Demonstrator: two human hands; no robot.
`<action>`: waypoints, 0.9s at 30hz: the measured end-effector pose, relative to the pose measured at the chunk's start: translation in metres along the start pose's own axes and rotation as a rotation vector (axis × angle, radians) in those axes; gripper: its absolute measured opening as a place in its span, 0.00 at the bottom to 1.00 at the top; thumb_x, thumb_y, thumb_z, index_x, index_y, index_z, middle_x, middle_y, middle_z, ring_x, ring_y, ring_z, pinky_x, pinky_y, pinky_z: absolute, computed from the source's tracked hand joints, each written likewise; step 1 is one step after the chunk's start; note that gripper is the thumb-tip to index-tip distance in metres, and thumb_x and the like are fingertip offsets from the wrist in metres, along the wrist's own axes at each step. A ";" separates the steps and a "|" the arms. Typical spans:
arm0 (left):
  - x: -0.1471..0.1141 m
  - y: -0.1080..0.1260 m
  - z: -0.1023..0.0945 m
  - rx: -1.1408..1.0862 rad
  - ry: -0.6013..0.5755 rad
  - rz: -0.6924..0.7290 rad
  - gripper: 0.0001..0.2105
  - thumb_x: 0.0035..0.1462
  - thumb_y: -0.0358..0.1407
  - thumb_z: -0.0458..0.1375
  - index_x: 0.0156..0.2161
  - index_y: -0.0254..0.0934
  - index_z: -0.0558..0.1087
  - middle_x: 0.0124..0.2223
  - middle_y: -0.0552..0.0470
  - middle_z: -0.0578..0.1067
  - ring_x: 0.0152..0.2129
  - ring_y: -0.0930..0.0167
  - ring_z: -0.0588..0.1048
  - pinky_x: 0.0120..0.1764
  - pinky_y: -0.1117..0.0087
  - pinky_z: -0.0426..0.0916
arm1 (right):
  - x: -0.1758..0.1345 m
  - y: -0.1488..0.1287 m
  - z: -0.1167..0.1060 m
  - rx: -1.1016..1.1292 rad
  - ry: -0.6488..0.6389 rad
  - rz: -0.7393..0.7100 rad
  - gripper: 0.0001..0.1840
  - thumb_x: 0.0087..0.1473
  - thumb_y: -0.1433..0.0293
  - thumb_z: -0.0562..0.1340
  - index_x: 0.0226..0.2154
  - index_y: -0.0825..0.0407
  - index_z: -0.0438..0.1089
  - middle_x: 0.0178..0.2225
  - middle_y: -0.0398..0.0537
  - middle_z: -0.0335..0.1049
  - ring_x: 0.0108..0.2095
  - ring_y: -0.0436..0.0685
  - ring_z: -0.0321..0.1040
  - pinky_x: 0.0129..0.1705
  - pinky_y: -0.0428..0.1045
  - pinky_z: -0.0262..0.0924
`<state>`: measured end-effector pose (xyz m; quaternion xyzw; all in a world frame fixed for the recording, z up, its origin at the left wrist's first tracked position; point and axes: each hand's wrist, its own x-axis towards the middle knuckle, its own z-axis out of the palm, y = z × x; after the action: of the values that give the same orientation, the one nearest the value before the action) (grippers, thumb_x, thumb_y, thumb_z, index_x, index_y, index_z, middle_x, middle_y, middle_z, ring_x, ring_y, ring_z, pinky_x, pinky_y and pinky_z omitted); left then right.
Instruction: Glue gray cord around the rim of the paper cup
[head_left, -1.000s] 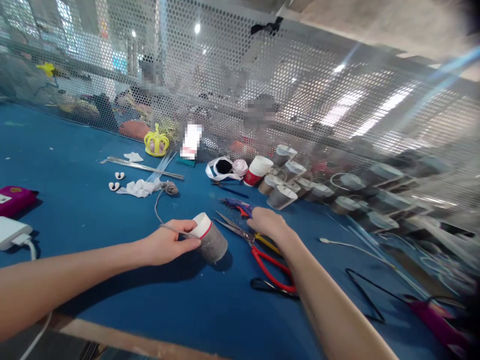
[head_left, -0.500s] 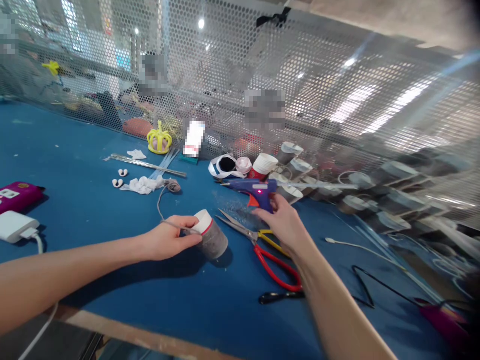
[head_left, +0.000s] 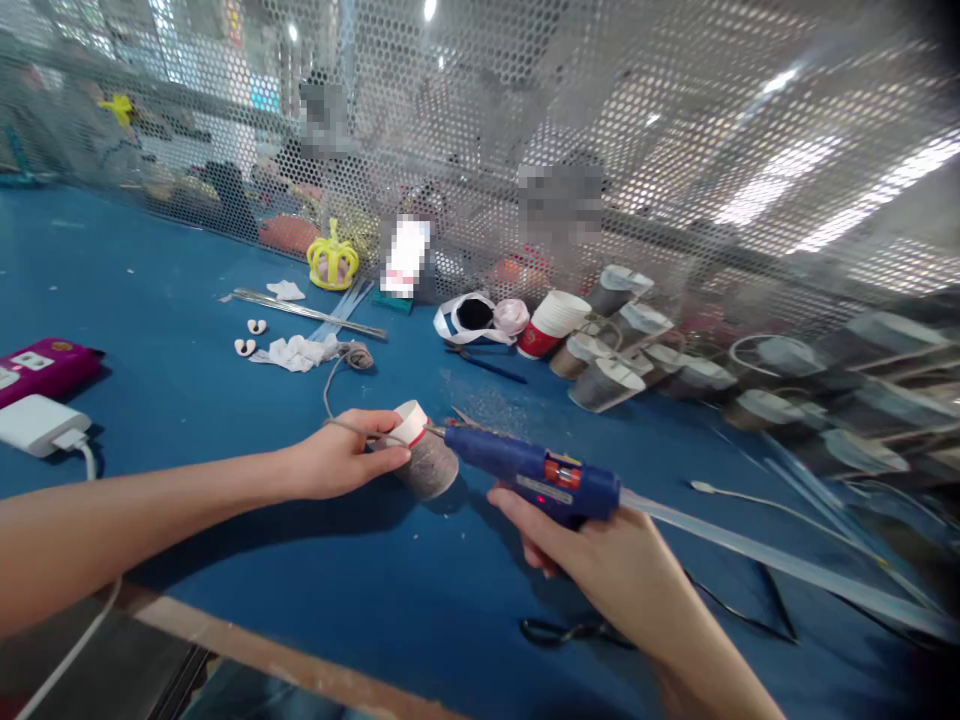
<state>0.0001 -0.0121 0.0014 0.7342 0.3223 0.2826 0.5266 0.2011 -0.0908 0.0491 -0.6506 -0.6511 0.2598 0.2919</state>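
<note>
My left hand is closed on a paper cup wrapped in grey cord, its white rim with a red line showing. The cup lies tilted on the blue table. From my fingers the loose grey cord runs up to a small coil. In my right hand is a blue hot glue gun, my fingers wrapped round its handle. Its nozzle points left and meets the cup near the red line; whether they touch I cannot tell. A long clear glue stick sticks out of its back. Scissors lie mostly hidden beneath the gun.
Several wrapped cups crowd the right side, beside a stack of white cups. A yellow crown, white ribbon roll and phone stand near the mesh screen. At left lie a magenta device and white charger.
My right hand has swung the glue gun down and left, turning it so the nozzle comes to the cup's rim. My left hand keeps its hold on the cup. The view has shifted slightly.
</note>
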 end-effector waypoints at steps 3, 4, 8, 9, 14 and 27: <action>0.000 0.000 0.000 0.009 0.002 0.003 0.08 0.49 0.33 0.51 0.32 0.30 0.68 0.27 0.54 0.66 0.24 0.75 0.63 0.29 0.76 0.59 | -0.001 0.000 0.001 -0.082 0.032 -0.074 0.11 0.42 0.59 0.60 0.17 0.46 0.65 0.10 0.39 0.61 0.13 0.52 0.61 0.14 0.47 0.57; 0.000 0.000 0.000 0.007 0.004 -0.006 0.08 0.49 0.33 0.51 0.32 0.30 0.68 0.26 0.54 0.66 0.24 0.76 0.62 0.28 0.76 0.59 | -0.002 0.001 0.002 -0.101 0.052 -0.095 0.10 0.42 0.59 0.60 0.19 0.46 0.67 0.10 0.39 0.61 0.14 0.53 0.62 0.15 0.47 0.57; 0.000 0.000 0.001 0.010 0.010 -0.004 0.07 0.49 0.33 0.51 0.32 0.30 0.68 0.25 0.56 0.65 0.22 0.77 0.61 0.26 0.77 0.57 | -0.004 0.004 0.005 -0.151 0.109 -0.141 0.07 0.43 0.60 0.61 0.22 0.45 0.68 0.11 0.39 0.59 0.19 0.55 0.65 0.16 0.47 0.56; 0.000 0.001 0.001 0.015 0.009 0.005 0.07 0.49 0.33 0.51 0.32 0.30 0.68 0.25 0.56 0.65 0.22 0.77 0.61 0.26 0.77 0.57 | -0.005 0.005 0.006 -0.159 0.109 -0.147 0.07 0.43 0.60 0.61 0.22 0.45 0.68 0.11 0.39 0.60 0.19 0.55 0.65 0.16 0.47 0.56; 0.000 0.002 0.000 0.043 0.012 0.021 0.08 0.50 0.33 0.51 0.33 0.30 0.69 0.26 0.54 0.67 0.24 0.76 0.62 0.28 0.76 0.59 | -0.006 0.002 0.007 -0.172 0.099 -0.177 0.08 0.43 0.61 0.61 0.20 0.46 0.65 0.15 0.41 0.65 0.19 0.55 0.65 0.18 0.47 0.57; 0.001 -0.001 -0.001 0.027 -0.006 0.058 0.09 0.51 0.30 0.51 0.37 0.29 0.69 0.30 0.53 0.69 0.25 0.76 0.64 0.30 0.77 0.60 | -0.007 0.000 0.008 -0.275 0.154 -0.167 0.11 0.42 0.60 0.61 0.18 0.48 0.64 0.11 0.38 0.62 0.15 0.52 0.62 0.16 0.45 0.56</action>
<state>-0.0002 -0.0106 0.0006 0.7510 0.3030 0.2912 0.5093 0.1950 -0.0978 0.0436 -0.6459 -0.7082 0.0927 0.2696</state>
